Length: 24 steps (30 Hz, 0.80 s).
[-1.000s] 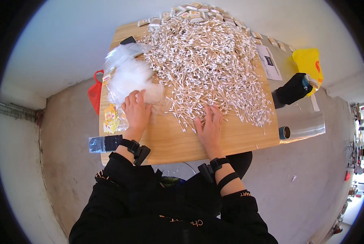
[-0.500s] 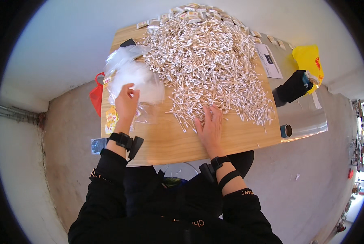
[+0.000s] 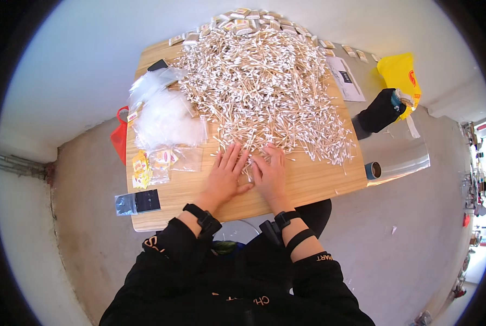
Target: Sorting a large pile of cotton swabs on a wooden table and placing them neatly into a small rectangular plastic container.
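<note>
A broad heap of cotton swabs (image 3: 265,87) with white tips and wooden sticks covers the middle of the wooden table (image 3: 308,179). At its near edge my left hand (image 3: 224,176) lies palm down, fingers stretched out and thumb apart, fingertips touching the closest swabs. Beside it my right hand (image 3: 270,176) rests on the same edge with its fingers extended and thumb toward the left hand. A few swabs lie in the narrow gap between the hands. What is under the palms is hidden.
Clear plastic bags (image 3: 169,119) are piled on the left, with yellow printed cards (image 3: 141,169) nearer me. Filled swab packets (image 3: 243,24) line the far edge. To the right are a paper sheet (image 3: 345,79), a dark wrapped bottle (image 3: 381,111), a yellow bag (image 3: 400,76) and a cardboard roll (image 3: 373,170).
My left hand has come from above the plastic bags, right and nearer to me, down to the swab heap's edge. My right hand stays at that edge. The whole view has shifted slightly.
</note>
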{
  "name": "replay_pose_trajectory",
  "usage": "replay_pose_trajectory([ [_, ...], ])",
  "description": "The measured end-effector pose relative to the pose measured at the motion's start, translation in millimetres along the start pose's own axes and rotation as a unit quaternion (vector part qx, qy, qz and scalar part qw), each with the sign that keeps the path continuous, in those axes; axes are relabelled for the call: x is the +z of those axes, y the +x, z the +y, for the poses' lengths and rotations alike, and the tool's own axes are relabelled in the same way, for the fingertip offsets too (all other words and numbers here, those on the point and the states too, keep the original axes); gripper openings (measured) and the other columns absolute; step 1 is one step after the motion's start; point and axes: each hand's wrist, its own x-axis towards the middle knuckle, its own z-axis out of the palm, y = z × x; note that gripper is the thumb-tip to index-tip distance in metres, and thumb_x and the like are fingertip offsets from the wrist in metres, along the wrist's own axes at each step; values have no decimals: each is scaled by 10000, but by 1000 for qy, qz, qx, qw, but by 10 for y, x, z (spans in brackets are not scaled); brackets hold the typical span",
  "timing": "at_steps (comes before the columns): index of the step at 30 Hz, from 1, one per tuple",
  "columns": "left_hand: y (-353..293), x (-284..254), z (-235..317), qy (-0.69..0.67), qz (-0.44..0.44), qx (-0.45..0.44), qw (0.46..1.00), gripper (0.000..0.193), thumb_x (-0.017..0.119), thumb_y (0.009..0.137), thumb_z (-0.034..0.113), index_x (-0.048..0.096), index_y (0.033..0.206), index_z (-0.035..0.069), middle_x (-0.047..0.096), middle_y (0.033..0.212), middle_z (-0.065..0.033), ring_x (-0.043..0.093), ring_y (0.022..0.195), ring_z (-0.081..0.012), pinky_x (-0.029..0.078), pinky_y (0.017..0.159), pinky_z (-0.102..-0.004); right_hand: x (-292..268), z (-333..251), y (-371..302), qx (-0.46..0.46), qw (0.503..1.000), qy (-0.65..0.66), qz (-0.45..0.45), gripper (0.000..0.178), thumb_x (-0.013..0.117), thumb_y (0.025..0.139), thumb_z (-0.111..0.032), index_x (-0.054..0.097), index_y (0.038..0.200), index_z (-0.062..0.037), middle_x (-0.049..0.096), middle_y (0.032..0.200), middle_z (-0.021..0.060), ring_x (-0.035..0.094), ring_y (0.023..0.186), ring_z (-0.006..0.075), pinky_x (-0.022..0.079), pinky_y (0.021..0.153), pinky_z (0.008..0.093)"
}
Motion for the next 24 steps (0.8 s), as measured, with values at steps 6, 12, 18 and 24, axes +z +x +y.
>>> replay_pose_trajectory([
  [6,-203,182,279,46,7,-59,997,868,670,792,466,306,1459,45,226,1544,-174,227,1423,-332,201,1135,-497,29,19,62,144,989,26,32,203,638,814,-86,652,1016,-75,483,1163,175,412,1234,368,320,1060,485],
  [12,-402,205,630,39,-10,-93,995,898,650,795,499,296,1450,-2,206,1556,-172,203,1441,-307,156,1145,-497,27,215,267,145,984,-102,32,297,633,840,-104,609,1124,-21,471,1198,187,390,1243,381,304,1051,481],
  [18,-285,237,682,-8,-34,-70,997,956,673,755,487,261,1465,-4,198,1562,-162,167,1456,-288,130,1147,-521,-53,130,18,134,987,-72,56,342,633,843,-105,606,1177,-37,459,1247,210,374,1280,385,295,1062,490],
  [24,81,378,348,104,31,-118,987,1025,677,737,533,227,1469,-24,187,1563,-160,126,1465,-280,109,1156,-516,-72,28,-323,86,995,26,-36,254,626,849,-61,647,1101,-40,460,1258,206,427,1243,398,367,1023,468],
])
